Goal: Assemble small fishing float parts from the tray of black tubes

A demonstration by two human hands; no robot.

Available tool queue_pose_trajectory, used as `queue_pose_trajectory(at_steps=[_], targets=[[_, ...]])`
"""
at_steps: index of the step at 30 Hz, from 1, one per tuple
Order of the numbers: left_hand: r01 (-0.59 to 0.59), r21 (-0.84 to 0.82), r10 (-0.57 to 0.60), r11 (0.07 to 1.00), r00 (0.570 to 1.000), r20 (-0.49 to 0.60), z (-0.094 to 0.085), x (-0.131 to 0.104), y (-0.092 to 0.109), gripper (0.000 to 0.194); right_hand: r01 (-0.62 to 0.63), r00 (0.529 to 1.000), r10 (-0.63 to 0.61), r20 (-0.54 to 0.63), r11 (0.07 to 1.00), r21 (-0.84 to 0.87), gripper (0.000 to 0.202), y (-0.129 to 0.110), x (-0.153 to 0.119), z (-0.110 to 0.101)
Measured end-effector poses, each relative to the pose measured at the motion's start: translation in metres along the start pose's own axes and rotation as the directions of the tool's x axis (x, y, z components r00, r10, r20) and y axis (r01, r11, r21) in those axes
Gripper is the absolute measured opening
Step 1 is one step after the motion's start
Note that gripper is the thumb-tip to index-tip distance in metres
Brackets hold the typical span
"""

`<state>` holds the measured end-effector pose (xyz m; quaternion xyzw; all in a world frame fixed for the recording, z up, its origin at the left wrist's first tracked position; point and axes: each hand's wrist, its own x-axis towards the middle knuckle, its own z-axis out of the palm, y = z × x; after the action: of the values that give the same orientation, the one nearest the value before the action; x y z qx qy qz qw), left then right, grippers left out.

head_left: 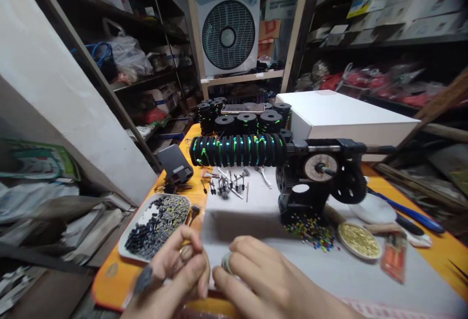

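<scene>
Crowded storeroom of dark shelves and a white fan [228, 31], closing in on an orange table [438, 250] under a pale cloth [256, 221], with a black winder [318, 177] bearing a horizontal row of spools [237, 149], a tray of small dark parts [157, 221] at left and a dish of gold bits [359, 241] at right. Nearest the camera, left hand [179, 265] and right hand [263, 275] meeting fingertip to fingertip. Pinched between them, nearer the right hand, a small pale round piece [225, 263], blurred; left fingers curled shut, their grip unclear.

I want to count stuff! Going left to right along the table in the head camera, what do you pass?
Tray of small dark parts → loose metal bits → black winding machine → dish of gold bits → blue handle.
</scene>
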<state>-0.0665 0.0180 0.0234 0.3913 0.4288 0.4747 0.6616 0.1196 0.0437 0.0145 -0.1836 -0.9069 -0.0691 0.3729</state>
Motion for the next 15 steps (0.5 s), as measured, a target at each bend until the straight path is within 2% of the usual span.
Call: queue_pose_trajectory(at_steps=[2,4,6,8,11,13,15], targets=[[0.021,0.045,-0.023,0.999,0.999,0.044,-0.001,0.011,0.007,0.022,-0.011,1.000,0.011,0.011,1.000,-0.023,0.028,0.000,-0.001,-0.002],[0.008,0.174,-0.015,0.985,0.999,0.035,-0.001,0.021,0.013,0.022,-0.078,0.997,0.078,-0.010,0.997,0.029,0.031,0.001,-0.002,-0.003],[0.011,0.282,-0.023,0.959,0.999,0.038,-0.001,0.028,0.018,0.031,-0.205,0.978,0.209,-0.014,0.969,0.134,0.029,0.002,-0.003,-0.006],[0.023,0.306,-0.054,0.952,0.994,0.093,-0.001,0.031,0.020,0.038,-0.335,0.937,0.349,-0.007,0.905,0.260,0.023,0.003,-0.002,-0.012],[0.078,0.181,-0.109,0.980,0.979,0.171,0.000,0.033,0.019,0.024,-0.435,0.874,0.486,-0.008,0.791,0.430,0.016,0.006,0.001,-0.020],[0.117,0.062,-0.125,0.991,0.982,0.144,0.003,0.033,0.015,0.020,-0.481,0.829,0.559,-0.007,0.721,0.498,0.013,0.008,0.003,-0.024],[0.102,-0.027,-0.100,0.994,0.992,0.080,0.008,0.032,0.010,0.022,-0.533,0.778,0.628,0.010,0.652,0.539,0.013,0.011,0.003,-0.025]])
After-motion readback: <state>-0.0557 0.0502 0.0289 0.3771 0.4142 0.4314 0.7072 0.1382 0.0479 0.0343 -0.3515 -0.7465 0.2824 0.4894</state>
